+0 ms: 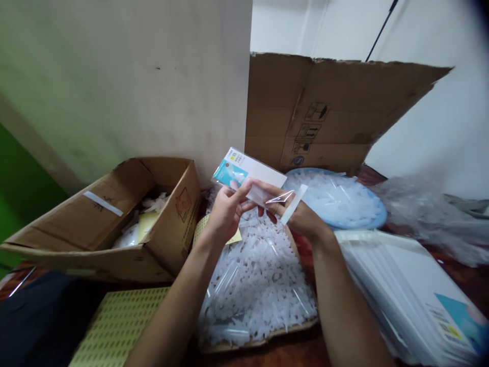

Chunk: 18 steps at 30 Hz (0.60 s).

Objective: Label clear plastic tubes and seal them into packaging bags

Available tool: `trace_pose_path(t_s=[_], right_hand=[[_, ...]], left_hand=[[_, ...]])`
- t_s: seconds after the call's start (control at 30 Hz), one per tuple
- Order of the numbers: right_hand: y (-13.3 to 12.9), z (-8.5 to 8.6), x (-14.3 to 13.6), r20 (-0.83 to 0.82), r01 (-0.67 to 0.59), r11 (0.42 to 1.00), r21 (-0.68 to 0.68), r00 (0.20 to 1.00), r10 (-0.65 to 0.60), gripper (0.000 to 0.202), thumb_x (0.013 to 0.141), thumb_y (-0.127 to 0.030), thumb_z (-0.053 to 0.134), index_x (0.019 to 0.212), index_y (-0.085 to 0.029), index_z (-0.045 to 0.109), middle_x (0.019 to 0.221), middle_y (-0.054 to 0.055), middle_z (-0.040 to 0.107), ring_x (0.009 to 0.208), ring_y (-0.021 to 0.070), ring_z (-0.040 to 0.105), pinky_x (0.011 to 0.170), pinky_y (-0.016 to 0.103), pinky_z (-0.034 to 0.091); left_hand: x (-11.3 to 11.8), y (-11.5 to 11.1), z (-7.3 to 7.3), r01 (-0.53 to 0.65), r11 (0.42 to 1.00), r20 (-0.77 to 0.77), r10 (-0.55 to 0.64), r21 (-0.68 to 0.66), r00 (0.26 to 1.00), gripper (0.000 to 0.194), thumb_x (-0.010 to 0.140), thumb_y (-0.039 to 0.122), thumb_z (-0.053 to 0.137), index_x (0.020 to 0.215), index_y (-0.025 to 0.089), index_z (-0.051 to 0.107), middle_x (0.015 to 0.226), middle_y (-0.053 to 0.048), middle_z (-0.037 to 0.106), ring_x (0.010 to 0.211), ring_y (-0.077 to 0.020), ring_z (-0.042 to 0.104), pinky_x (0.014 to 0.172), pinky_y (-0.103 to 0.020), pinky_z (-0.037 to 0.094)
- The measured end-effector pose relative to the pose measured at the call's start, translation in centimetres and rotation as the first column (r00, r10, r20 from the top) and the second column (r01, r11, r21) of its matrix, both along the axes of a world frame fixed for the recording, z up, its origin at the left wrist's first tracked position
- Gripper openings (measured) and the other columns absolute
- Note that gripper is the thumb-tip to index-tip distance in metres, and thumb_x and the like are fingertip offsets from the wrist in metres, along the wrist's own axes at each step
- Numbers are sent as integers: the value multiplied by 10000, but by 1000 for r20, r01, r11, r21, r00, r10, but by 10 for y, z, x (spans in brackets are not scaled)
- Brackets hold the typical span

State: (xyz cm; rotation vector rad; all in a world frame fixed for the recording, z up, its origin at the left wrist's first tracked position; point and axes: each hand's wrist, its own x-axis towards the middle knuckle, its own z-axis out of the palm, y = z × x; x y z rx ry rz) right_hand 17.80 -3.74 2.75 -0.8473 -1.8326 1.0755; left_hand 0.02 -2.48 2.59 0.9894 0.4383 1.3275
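Observation:
Both hands grip a clear plastic bag (284, 196) with a white and teal printed card (257, 172) inside it, held above a heap of small translucent white plastic pieces (263, 275). My left hand (231, 204) pinches the card's near edge, thumb on top. My right hand (284, 204) holds the bag farther right, its fingers partly hidden under the film. A white strip (294, 205) stands out at the bag's right end. Beneath my left hand lies a yellow sticker sheet (234, 238), partly covered by the wrist.
An open cardboard box (164, 242) with white pieces stands left. A blue basin (376, 209) of translucent pieces sits behind, right. Stacked printed cards (420, 275) lie at right, beside crumpled clear plastic (424, 209). A yellow sticker sheet (114, 321) is front left; a cardboard panel (340, 112) leans behind.

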Motion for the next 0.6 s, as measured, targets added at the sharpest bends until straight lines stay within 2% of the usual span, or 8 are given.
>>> trace_pose_path(t_s=[0.13, 0.23, 0.33, 0.4, 0.43, 0.47, 0.57, 0.6], right_hand=[[2, -4, -10, -75, 36, 999, -13, 996, -37, 458, 988, -434, 579, 1414, -271, 619, 841, 17, 647, 599, 121, 475, 517, 242, 397], [3, -3, -23, -190, 187, 980, 66, 967, -172, 376, 979, -472, 592, 1281, -276, 699, 813, 9, 636, 563, 113, 452, 488, 242, 365], [7, -3, -26, -316, 337, 938, 84, 901, -296, 299, 935, -458, 659, 1141, -257, 744, 680, -20, 570, 520, 111, 415, 465, 241, 330], [13, -3, -15, -304, 417, 905, 85, 876, -375, 286, 908, -443, 677, 1088, -237, 760, 686, -14, 592, 521, 118, 433, 475, 248, 350], [15, -5, -4, -263, 478, 872, 106, 859, -439, 286, 899, -427, 673, 1079, -226, 766, 730, 2, 630, 543, 128, 466, 500, 259, 383], [18, -6, 9, -217, 574, 804, 155, 814, -540, 274, 876, -408, 681, 1037, -209, 777, 786, 24, 671, 581, 141, 511, 542, 273, 418], [23, -17, 53, 22, 765, 578, 286, 597, -802, 273, 842, -369, 628, 934, -173, 795, 799, 74, 725, 707, 209, 613, 705, 340, 472], [24, -21, 66, 116, 773, 552, 312, 546, -830, 272, 827, -360, 617, 901, -171, 797, 800, 83, 739, 711, 221, 625, 738, 359, 473]], left_hand=[[-4, -1, 5, -26, 998, 1, 26, -62, 1000, 336, 756, 300, 862, 978, 118, 688, 929, -92, 767, 802, -203, 742, 740, -303, 605], [-5, -2, 9, -42, 996, 24, 44, -81, 999, 363, 753, 278, 860, 1044, 121, 709, 1019, -113, 772, 879, -225, 744, 793, -320, 611], [-8, -1, 12, -141, 985, 72, 148, -100, 986, 376, 726, 249, 863, 1055, 137, 721, 1071, -103, 767, 903, -218, 734, 797, -305, 611], [-12, 2, 14, -228, 962, 113, 246, -148, 963, 369, 695, 223, 865, 1026, 141, 724, 1047, -85, 768, 883, -199, 726, 785, -285, 609], [-15, 4, 14, -260, 948, 138, 286, -184, 948, 357, 678, 209, 864, 1000, 142, 724, 1014, -73, 768, 858, -186, 721, 780, -275, 608], [-19, 6, 15, -277, 935, 168, 317, -221, 934, 340, 660, 193, 861, 966, 143, 722, 975, -60, 767, 828, -172, 715, 774, -267, 605], [-28, 12, 17, -277, 916, 266, 355, -290, 896, 274, 614, 149, 838, 851, 146, 700, 868, -35, 750, 751, -144, 693, 723, -235, 591], [-31, 14, 17, -278, 913, 289, 365, -300, 885, 251, 603, 134, 825, 813, 146, 688, 839, -32, 741, 733, -138, 686, 694, -221, 581]])
